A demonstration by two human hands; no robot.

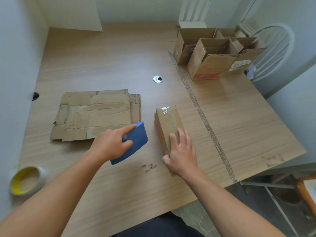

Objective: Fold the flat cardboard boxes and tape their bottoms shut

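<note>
Bare table [106, 62] across the far middle, open to a reach. Flat cardboard [97, 115] low on the left; taped box [168, 124] standing on the right, a narrow lane between, partly filled by a blue tool [136, 141], possibly a scraper. Open boxes [210, 53] crowding the far right corner. Tape roll [27, 180] at the near left edge.

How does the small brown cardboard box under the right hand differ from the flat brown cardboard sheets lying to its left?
The small brown cardboard box is folded up into a block; the flat brown cardboard sheets lie unfolded. The box shows clear tape on its top seam; the sheets' taping is unclear. The sheets cover more of the wooden table than the box. Both are worn brown cardboard.
</note>
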